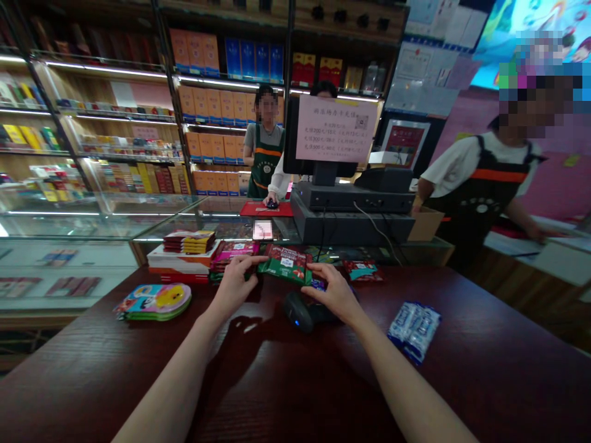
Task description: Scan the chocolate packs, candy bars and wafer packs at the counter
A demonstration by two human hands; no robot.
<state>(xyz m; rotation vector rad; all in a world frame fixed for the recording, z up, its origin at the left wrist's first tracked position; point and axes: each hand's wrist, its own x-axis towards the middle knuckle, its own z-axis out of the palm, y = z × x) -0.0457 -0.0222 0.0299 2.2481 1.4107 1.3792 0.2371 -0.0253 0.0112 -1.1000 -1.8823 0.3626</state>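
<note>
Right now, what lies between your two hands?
The green and red packet, held at its ends by the left hand and the right hand, above the dark counter. The head view shows it.

A shop: lit shelves [115, 154] at 10 o'clock are displaying boxed goods, a till [351, 209] is standing at 12, and aproned staff [264, 161] are working behind the glass display case [92, 216].

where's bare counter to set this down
Bare counter: the near stretch between the colourful packs and the blue packets. Crowded: the far edge, with stacked boxes, red packets and the scanner under the right hand, which with the left hand holds the green packet.
</note>
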